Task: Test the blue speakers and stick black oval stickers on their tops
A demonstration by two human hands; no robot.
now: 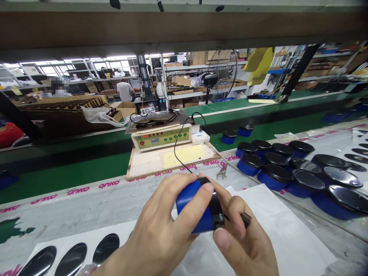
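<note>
A round blue-and-black device [193,195] with "OFF" on its black rim is tilted on its side in front of me. My left hand [163,218] is wrapped round its blue body, fingers over the top. My right hand [244,234] has its thumb against the rim by the "OFF" mark. Between its curled fingers sits a small dark plug [246,219] with a metallic end. A thin black cable [176,147] runs from the test box [161,137] down behind the device; its end is hidden by my fingers.
Several blue devices with black tops [276,174] stand at the right. Glossy black oval discs [70,258] lie on a white sheet at lower left. Behind the bench runs a green conveyor belt [86,159]. A shelf beam [184,30] crosses overhead. One person [125,91] is in the background.
</note>
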